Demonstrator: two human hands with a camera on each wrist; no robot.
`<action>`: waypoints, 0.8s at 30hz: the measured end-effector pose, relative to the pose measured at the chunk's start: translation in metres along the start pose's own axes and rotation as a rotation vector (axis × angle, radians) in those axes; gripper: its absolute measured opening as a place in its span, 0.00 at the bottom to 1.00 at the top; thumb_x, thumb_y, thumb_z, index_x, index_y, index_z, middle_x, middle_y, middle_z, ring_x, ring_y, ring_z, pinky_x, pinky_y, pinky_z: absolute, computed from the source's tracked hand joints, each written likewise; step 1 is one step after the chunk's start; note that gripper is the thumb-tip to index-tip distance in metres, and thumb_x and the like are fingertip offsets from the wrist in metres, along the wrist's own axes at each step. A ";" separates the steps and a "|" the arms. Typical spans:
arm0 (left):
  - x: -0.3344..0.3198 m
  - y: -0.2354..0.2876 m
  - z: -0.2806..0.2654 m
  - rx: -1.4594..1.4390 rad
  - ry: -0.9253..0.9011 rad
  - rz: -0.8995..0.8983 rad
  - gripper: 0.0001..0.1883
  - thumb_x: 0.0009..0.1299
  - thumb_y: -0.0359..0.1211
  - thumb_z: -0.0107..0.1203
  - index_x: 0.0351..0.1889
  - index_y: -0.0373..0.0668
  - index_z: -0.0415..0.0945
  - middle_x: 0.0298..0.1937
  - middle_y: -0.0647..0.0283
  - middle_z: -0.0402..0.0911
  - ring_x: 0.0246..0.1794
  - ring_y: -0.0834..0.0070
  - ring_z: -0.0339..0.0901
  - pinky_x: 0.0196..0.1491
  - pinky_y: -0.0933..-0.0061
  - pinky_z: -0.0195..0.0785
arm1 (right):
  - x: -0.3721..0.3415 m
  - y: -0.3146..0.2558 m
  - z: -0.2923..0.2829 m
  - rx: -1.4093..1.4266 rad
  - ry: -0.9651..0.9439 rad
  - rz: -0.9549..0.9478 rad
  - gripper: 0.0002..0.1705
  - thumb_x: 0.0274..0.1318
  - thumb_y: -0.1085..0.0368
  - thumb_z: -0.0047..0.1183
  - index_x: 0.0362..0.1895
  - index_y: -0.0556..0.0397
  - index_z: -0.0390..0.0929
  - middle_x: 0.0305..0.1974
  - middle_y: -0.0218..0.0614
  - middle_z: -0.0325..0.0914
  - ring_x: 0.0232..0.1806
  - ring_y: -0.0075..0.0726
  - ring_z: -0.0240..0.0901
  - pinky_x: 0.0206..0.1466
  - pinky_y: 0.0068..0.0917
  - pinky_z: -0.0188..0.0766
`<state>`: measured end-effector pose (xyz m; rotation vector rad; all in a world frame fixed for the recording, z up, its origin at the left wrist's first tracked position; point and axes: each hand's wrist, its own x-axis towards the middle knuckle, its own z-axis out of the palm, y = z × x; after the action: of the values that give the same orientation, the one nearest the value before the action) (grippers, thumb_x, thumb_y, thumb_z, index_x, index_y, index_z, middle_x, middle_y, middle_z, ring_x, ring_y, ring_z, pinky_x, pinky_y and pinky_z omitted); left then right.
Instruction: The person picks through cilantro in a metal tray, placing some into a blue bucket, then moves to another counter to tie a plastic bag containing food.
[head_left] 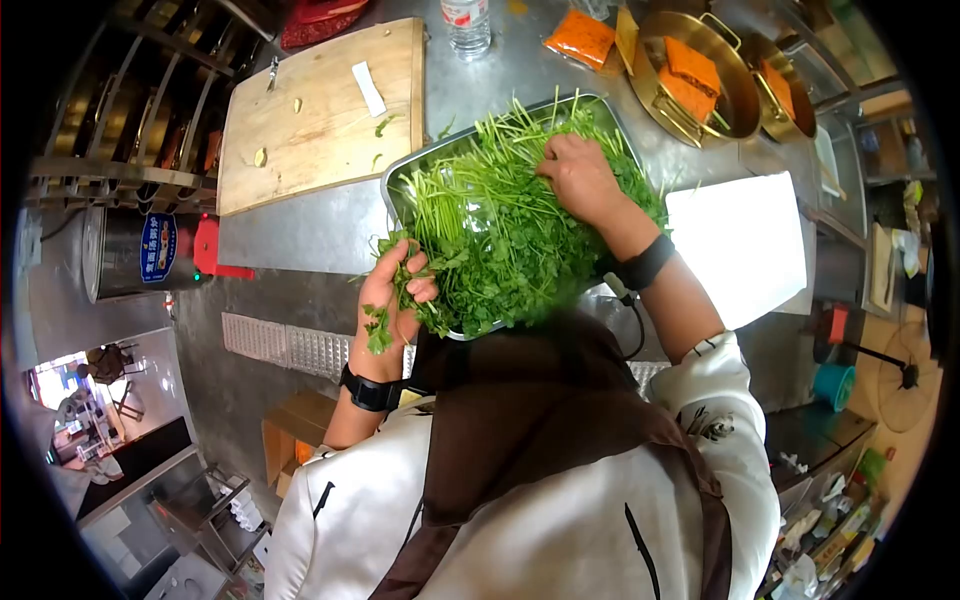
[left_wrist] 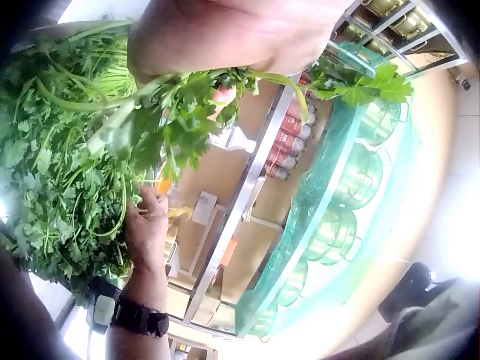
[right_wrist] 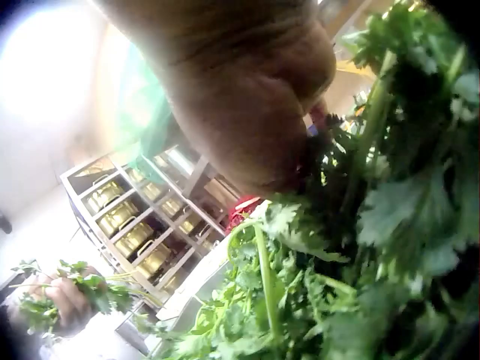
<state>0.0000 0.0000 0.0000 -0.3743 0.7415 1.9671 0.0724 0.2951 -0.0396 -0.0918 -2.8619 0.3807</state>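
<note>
A metal tray (head_left: 387,200) is heaped with cilantro (head_left: 500,230), pale stems toward the far side and leaves toward the person. My left hand (head_left: 385,290) is at the tray's near left corner, its fingers curled around a few cilantro sprigs (left_wrist: 176,120) whose leaves stick out past the palm. Over the right part of the heap, my right hand (head_left: 583,180) has its bent fingers down among the stems, pinching some. Leaves partly hide those fingertips in the right wrist view.
Left of the tray lies a wooden cutting board (head_left: 310,120) with a white strip (head_left: 368,88) and scraps. Behind stand a water bottle (head_left: 467,25), an orange packet (head_left: 580,40) and a brass pot (head_left: 740,90) holding more packets. A white board (head_left: 740,250) lies at the right.
</note>
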 end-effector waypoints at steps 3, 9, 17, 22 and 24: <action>-0.004 -0.001 -0.001 0.029 0.046 0.016 0.06 0.70 0.35 0.47 0.36 0.44 0.67 0.23 0.71 0.65 0.17 0.82 0.60 0.21 0.81 0.54 | -0.002 0.005 0.006 -0.054 0.018 -0.087 0.05 0.39 0.68 0.51 0.24 0.48 0.80 0.31 0.32 0.69 0.42 0.36 0.65 0.42 0.35 0.61; -0.005 -0.003 -0.002 0.012 0.062 0.016 0.05 0.70 0.35 0.47 0.36 0.44 0.67 0.23 0.72 0.64 0.17 0.82 0.59 0.21 0.81 0.53 | -0.003 0.012 -0.004 -0.007 0.116 -0.040 0.05 0.42 0.69 0.54 0.27 0.49 0.81 0.30 0.32 0.69 0.35 0.35 0.66 0.39 0.30 0.63; 0.006 -0.010 0.012 0.123 0.024 -0.028 0.09 0.70 0.36 0.46 0.40 0.41 0.69 0.24 0.70 0.64 0.17 0.82 0.59 0.21 0.81 0.54 | -0.013 0.002 -0.065 1.105 0.083 0.571 0.05 0.51 0.68 0.57 0.33 0.55 0.80 0.31 0.24 0.72 0.30 0.17 0.64 0.33 0.17 0.61; 0.011 -0.020 0.035 0.243 -0.059 -0.138 0.11 0.71 0.36 0.46 0.42 0.38 0.70 0.24 0.70 0.64 0.19 0.83 0.59 0.22 0.81 0.54 | -0.013 -0.017 -0.086 1.115 0.088 0.470 0.06 0.52 0.68 0.56 0.35 0.57 0.78 0.26 0.26 0.74 0.26 0.17 0.67 0.30 0.15 0.65; 0.008 -0.029 0.042 0.258 -0.114 -0.183 0.13 0.71 0.39 0.45 0.43 0.38 0.70 0.26 0.68 0.66 0.20 0.83 0.60 0.24 0.82 0.55 | -0.014 -0.038 -0.091 1.261 0.093 0.337 0.06 0.54 0.69 0.54 0.36 0.57 0.77 0.30 0.27 0.75 0.30 0.19 0.71 0.33 0.19 0.70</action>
<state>0.0227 0.0427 0.0181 -0.1670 0.8447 1.6819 0.1084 0.2802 0.0524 -0.3198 -2.0011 2.0175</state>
